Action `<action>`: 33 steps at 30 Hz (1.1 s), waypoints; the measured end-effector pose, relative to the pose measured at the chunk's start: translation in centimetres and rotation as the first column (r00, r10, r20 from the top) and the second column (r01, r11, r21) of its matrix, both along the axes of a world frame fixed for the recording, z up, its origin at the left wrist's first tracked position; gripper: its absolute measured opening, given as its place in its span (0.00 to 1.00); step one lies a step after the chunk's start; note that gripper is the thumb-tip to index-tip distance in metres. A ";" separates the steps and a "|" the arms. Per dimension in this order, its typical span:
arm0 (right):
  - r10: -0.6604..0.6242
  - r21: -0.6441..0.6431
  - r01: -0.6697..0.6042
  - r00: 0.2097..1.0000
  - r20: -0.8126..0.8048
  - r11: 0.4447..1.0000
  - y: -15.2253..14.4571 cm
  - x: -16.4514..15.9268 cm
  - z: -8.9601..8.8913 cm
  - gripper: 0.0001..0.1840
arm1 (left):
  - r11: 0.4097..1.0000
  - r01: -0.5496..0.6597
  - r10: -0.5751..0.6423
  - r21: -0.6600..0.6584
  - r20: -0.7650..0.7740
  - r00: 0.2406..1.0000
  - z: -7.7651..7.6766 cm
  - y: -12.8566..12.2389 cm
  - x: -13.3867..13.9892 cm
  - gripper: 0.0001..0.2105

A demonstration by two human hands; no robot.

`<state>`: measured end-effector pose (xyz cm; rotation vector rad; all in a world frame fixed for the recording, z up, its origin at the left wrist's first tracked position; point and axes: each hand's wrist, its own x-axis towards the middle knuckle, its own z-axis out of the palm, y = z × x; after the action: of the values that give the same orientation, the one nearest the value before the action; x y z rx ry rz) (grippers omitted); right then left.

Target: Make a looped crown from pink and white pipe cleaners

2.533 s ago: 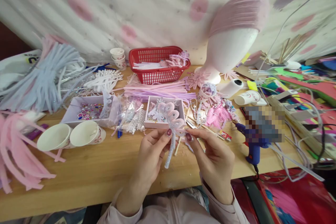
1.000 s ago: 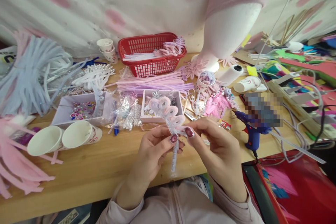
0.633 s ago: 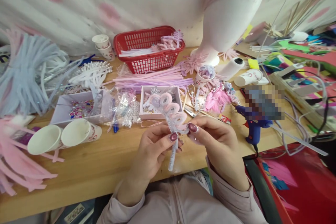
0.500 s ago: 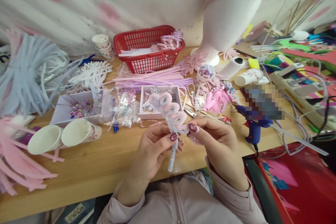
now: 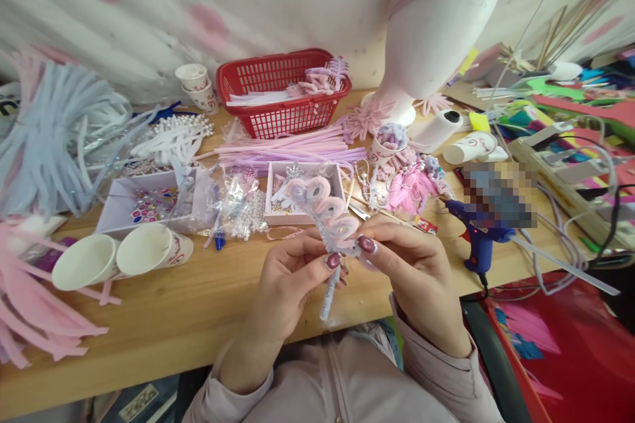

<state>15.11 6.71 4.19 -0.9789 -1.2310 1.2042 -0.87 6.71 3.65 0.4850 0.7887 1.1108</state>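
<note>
A pipe-cleaner craft piece point(image 5: 328, 211) with several pink and lilac loops along a pale stem hangs between both hands above the table edge. My left hand point(image 5: 292, 277) pinches its stem, thumb on top, with the stem's lower end pointing down toward me. On the other side, my right hand point(image 5: 409, 264) is closed on the lowest loop, its thumb pressed against the curl. The fingers behind the piece are partly hidden. Just beyond it lies a small white box point(image 5: 342, 201) with silver and white charms.
A red basket point(image 5: 288, 122) stands at the back. Paper cups point(image 5: 84, 264) and pink pipe cleaners point(image 5: 44, 297) are at left. A blue glue gun point(image 5: 480, 248) with its cord stands at right. Scissors point(image 5: 358, 211) and bagged pearls point(image 5: 243, 205) lie beyond my hands.
The looped piece has tilted slightly, its stem's lower end shifting a little left. My left thumb has slid slightly right, nearer the right thumb. Both hands keep their hold.
</note>
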 end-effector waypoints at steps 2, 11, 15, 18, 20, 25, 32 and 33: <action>0.011 -0.005 -0.011 1.000 -0.009 1.000 0.1 -0.1 0.0 0.08 | 0.999 -0.014 0.016 0.048 -0.028 0.999 -0.1 -0.1 -0.1 0.05; -0.045 0.001 0.045 0.989 0.141 0.999 0.0 -0.1 0.3 0.07 | 0.976 -0.103 0.141 0.193 -0.197 0.970 -0.8 -0.2 -0.6 0.04; -0.047 0.032 0.040 0.965 0.259 0.999 -0.1 -0.6 0.8 0.04 | 0.971 -0.124 0.174 0.206 -0.243 0.954 -0.9 -0.3 -0.7 0.03; -0.022 0.014 0.019 0.955 0.294 1.000 0.1 0.0 1.1 0.07 | 0.980 -0.116 0.154 0.162 -0.250 0.956 -1.0 -0.3 -0.6 0.04; -0.022 -0.030 0.035 0.930 0.368 0.999 -0.1 1.6 0.9 0.10 | 0.981 -0.140 0.171 0.137 -0.254 0.952 -1.2 -0.2 -0.6 0.04; -0.194 -0.116 0.408 0.642 0.742 0.906 -2.4 9.3 -1.8 0.24 | 0.979 -0.181 0.198 0.094 -0.230 0.953 -1.1 0.5 -0.2 0.07; -0.544 0.078 0.767 0.376 0.750 0.637 -5.4 11.0 -2.9 0.23 | 0.998 -0.066 0.067 0.011 -0.203 0.977 -0.6 0.4 0.5 0.12; -0.575 0.095 0.713 0.471 0.669 0.695 -5.2 9.6 -2.6 0.21 | 0.998 -0.059 0.061 0.018 -0.204 0.977 -0.7 0.3 0.7 0.11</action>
<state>24.67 1.53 1.63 -1.9403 -1.0632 0.3305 -0.18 7.04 3.00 0.5953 0.9825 1.1335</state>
